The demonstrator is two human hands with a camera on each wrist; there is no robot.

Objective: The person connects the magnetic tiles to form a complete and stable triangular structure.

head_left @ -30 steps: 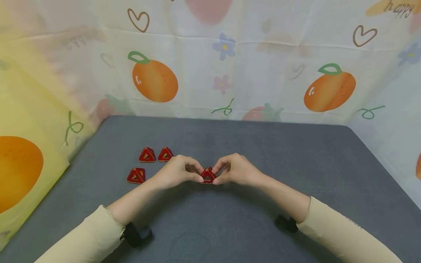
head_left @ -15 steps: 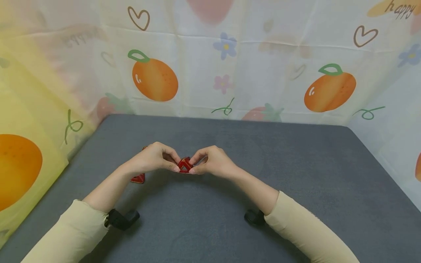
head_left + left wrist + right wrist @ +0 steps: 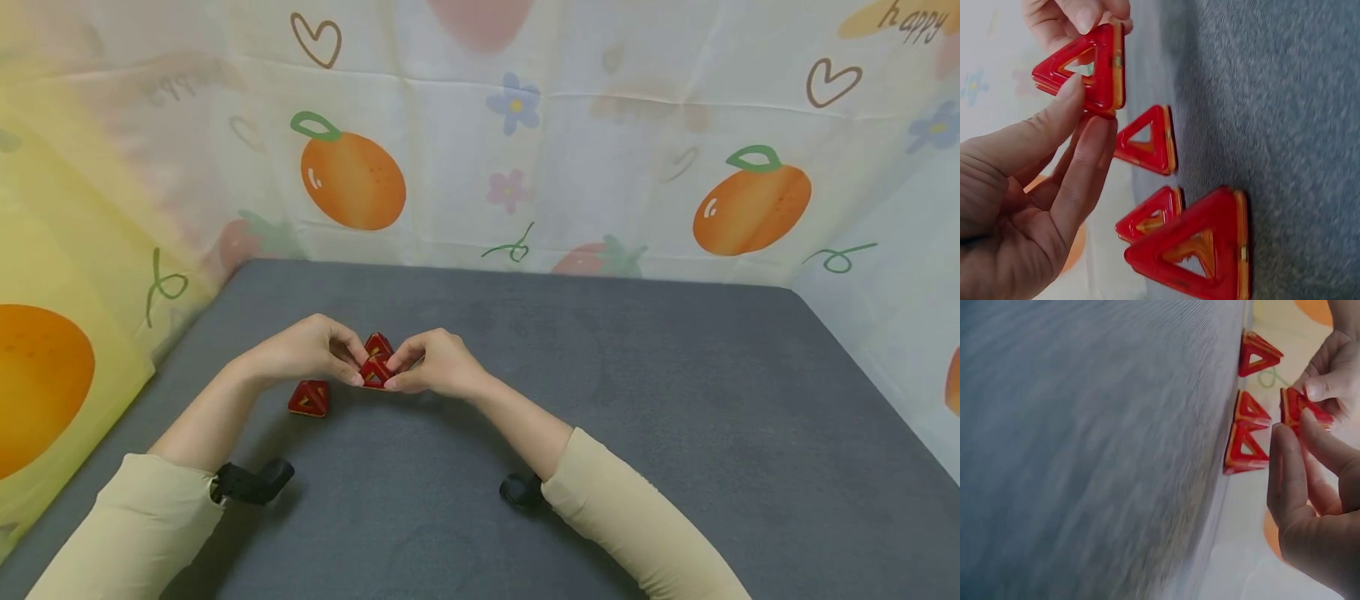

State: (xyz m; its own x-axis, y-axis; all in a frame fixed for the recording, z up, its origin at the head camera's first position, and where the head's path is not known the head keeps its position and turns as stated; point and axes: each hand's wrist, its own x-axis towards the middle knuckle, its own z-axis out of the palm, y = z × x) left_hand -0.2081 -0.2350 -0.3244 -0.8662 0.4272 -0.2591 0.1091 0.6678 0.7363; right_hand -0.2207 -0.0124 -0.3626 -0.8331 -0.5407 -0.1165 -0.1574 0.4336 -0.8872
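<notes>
A red triangular pyramid of magnetic tiles (image 3: 375, 374) with open centres is held between both hands, lifted off the table. My left hand (image 3: 303, 352) pinches its left side with thumb and fingers, while my right hand (image 3: 438, 364) pinches the right side. Just behind it in the head view stands a second red pyramid (image 3: 378, 342). A third pyramid (image 3: 309, 399) rests below my left hand. The left wrist view shows the held pyramid (image 3: 1109, 69) above several standing ones, the largest a near pyramid (image 3: 1229, 247). One standing pyramid is hidden behind my left hand in the head view.
A dark grey table (image 3: 600, 400) extends on all sides of the pyramids. Behind it hangs a patterned cloth (image 3: 570, 175) with printed oranges, and a yellow cloth part (image 3: 67, 233) borders the left. Black wrist straps (image 3: 251, 482) sit below both forearms.
Both hands have carried the held pyramid left, from mid-table to in front of the rear standing pyramids. My left hand now covers one of them; the front left one is uncovered again.
</notes>
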